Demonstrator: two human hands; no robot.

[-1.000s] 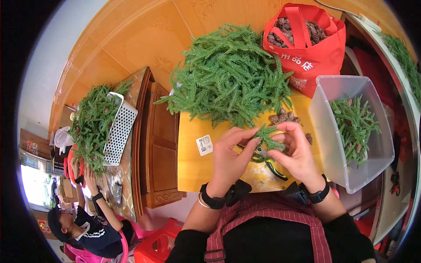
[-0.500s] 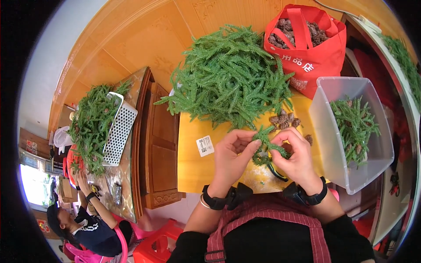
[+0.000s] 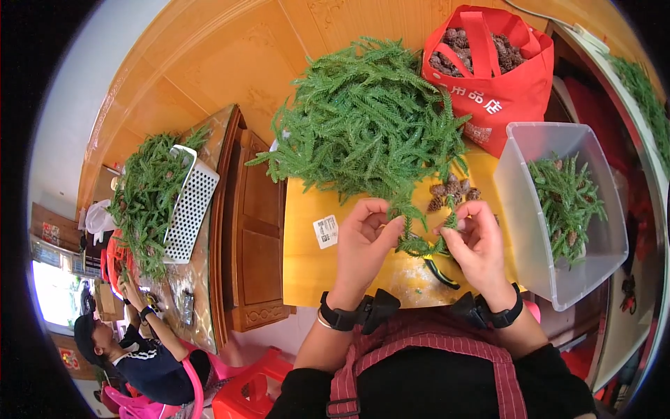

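Note:
Over the yellow table top, I hold a green artificial pine sprig (image 3: 419, 246) between both hands. My left hand (image 3: 368, 241) pinches its left-hand branch with thumb and forefinger. A branch on the other side is pinched in my right hand (image 3: 477, 239). The sprig's branches spread apart, with a gap between them. Below it lies a pair of black pliers (image 3: 441, 274) with yellow-green trim, partly covered by the sprig. Several brown pine cones (image 3: 453, 190) sit just beyond my right hand.
A large heap of green sprigs (image 3: 370, 119) covers the back of the yellow table (image 3: 314, 272). Right of it stand a red bag (image 3: 488, 105) of pine cones and a clear bin (image 3: 558, 283) with finished-looking sprigs. At left, a person (image 3: 157, 366) works at another table beside a white perforated basket (image 3: 192, 216).
My hands have moved slightly apart. The sprig's branches, bunched together before, are now spread, and more of the pliers shows beneath. The person at left has shifted their hands slightly.

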